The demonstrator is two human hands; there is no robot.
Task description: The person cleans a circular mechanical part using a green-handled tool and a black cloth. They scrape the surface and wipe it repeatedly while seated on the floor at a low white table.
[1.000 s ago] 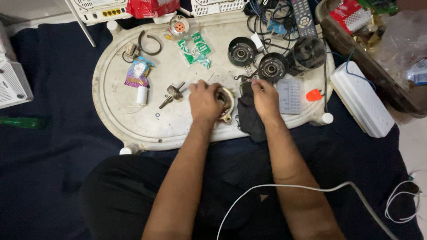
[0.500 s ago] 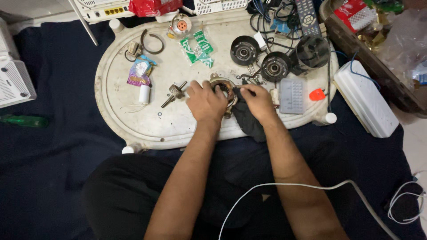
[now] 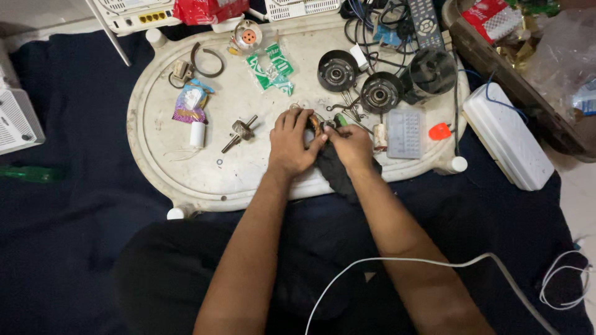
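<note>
Motor winding (image 3: 315, 126) lay mostly hidden between both hands on the white oval tray (image 3: 161, 161); axis unreadable. Left hand (image 3: 290, 144) clasped it; right hand (image 3: 351, 144) seemingly pinched it over a dark cloth (image 3: 335, 174).

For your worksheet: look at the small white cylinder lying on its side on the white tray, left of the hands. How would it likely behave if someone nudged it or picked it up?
The white cylinder lies on its side on the tray, so a sideways nudge would probably roll it. It looks small and plastic-like, so likely light. Its smooth surface might be slightly slippery to pinch.
</note>
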